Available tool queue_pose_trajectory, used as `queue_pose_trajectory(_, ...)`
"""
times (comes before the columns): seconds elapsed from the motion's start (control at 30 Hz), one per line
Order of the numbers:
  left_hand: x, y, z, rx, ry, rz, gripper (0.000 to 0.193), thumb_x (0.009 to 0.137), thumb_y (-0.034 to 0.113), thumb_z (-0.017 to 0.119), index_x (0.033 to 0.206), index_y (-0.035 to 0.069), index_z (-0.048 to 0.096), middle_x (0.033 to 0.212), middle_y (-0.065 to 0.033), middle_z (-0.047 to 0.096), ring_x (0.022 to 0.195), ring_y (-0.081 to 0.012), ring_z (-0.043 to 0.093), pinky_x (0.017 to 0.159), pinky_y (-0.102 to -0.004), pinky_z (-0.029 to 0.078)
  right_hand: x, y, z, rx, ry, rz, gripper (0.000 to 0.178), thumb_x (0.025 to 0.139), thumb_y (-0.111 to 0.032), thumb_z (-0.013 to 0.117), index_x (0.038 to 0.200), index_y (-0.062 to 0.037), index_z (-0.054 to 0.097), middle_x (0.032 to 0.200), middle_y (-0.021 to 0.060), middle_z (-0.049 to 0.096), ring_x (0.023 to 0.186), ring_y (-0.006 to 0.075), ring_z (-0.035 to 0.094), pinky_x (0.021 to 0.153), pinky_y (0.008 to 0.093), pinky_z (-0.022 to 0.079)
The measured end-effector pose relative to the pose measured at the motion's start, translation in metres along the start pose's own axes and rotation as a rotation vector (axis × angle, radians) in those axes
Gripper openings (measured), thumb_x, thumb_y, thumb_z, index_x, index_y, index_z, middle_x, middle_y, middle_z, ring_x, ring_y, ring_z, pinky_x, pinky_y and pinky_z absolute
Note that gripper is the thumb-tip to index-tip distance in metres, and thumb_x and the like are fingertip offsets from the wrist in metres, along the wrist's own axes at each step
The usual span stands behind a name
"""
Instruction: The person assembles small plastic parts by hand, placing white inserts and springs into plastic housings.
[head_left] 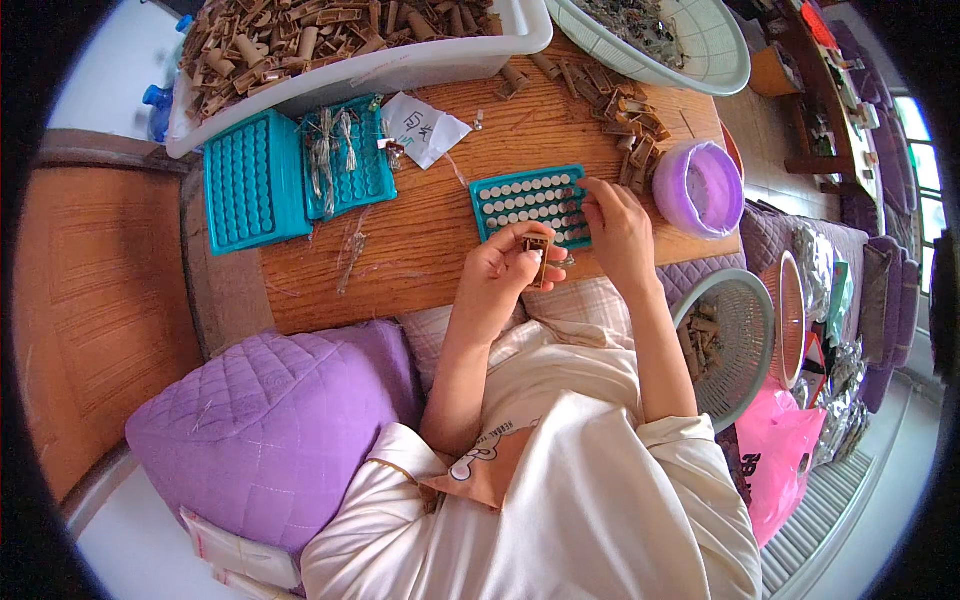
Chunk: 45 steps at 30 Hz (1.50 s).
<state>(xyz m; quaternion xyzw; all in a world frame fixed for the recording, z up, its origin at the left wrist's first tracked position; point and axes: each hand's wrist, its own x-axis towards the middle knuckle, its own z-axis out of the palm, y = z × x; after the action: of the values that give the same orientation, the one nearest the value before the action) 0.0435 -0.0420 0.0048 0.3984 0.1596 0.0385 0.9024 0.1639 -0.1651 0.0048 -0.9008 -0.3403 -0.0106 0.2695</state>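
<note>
"A cream shirt point(600, 500) is filling the foreground. The hands?"

"The left hand point(497, 272) is pinching a brown piece point(542, 271) near the teal tray point(526, 176); the right hand point(619, 226) is reaching its right end. I can't tell that grip."

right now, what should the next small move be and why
Probably have the right hand pinch one white disc from the teal tray: its fingertips are at the tray's upper right corner, and the left hand holds a brown piece close by.
</note>
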Motion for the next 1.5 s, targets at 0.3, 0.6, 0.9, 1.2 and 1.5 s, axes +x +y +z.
queue_pose_trajectory(0.3, 0.000, 0.001, 0.003, 0.008, -0.106, -0.005, 0.028, 0.082, 0.017, 0.048, 0.104, -0.001, 0.047, 0.089, -0.0124, 0.057, 0.073, -0.0163, 0.058, 0.063, -0.0248, 0.047, -0.001, 0.008, 0.001, 0.016, -0.051, 0.069, 0.015, 0.073, -0.006, 0.052, 0.088, -0.0069, 0.055, 0.081, 0.0110, 0.053, 0.075, 0.0294, 0.053, 0.062, 0.0371, 0.044)
queue_pose_trajectory(0.6, -0.002, 0.001, 0.003, -0.003, -0.109, -0.003, 0.031, 0.082, 0.019, 0.051, 0.106, 0.000, 0.046, 0.091, -0.0102, 0.056, 0.075, -0.0146, 0.057, 0.066, -0.0251, 0.048, -0.011, -0.030, -0.015, 0.340, 0.148, 0.014, 0.013, 0.067, 0.003, 0.056, 0.078, -0.0027, 0.054, 0.081, 0.0114, 0.054, 0.074, 0.0264, 0.054, 0.064, 0.0317, 0.045)
queue_pose_trajectory(0.9, 0.003, -0.005, -0.001, 0.058, -0.111, -0.005, 0.027, 0.083, 0.006, 0.045, 0.109, -0.002, 0.045, 0.094, -0.0045, 0.053, 0.079, -0.0078, 0.051, 0.068, -0.0213, 0.046, -0.031, -0.048, -0.018, 0.360, 0.102, -0.194, 0.017, 0.067, 0.005, 0.056, 0.083, -0.0014, 0.056, 0.089, 0.0118, 0.056, 0.079, 0.0239, 0.057, 0.066, 0.0287, 0.046)
queue_pose_trajectory(1.2, 0.001, -0.001, -0.004, 0.013, -0.066, -0.041, 0.023, 0.080, 0.011, 0.044, 0.099, 0.001, 0.050, 0.084, -0.0090, 0.058, 0.070, -0.0116, 0.056, 0.062, -0.0221, 0.045, -0.019, 0.008, -0.002, 0.243, 0.088, 0.138, 0.023, 0.069, -0.001, 0.058, 0.092, -0.0023, 0.058, 0.091, 0.0128, 0.055, 0.078, 0.0255, 0.055, 0.065, 0.0308, 0.046)
queue_pose_trajectory(1.5, -0.002, 0.002, -0.003, 0.050, -0.090, -0.007, 0.026, 0.080, 0.015, 0.046, 0.101, 0.000, 0.049, 0.087, -0.0109, 0.057, 0.070, -0.0126, 0.056, 0.063, -0.0233, 0.045, -0.018, -0.002, -0.001, 0.235, 0.108, 0.106, 0.014, 0.069, 0.002, 0.055, 0.082, 0.0000, 0.054, 0.087, 0.0126, 0.053, 0.081, 0.0265, 0.054, 0.069, 0.0324, 0.044)
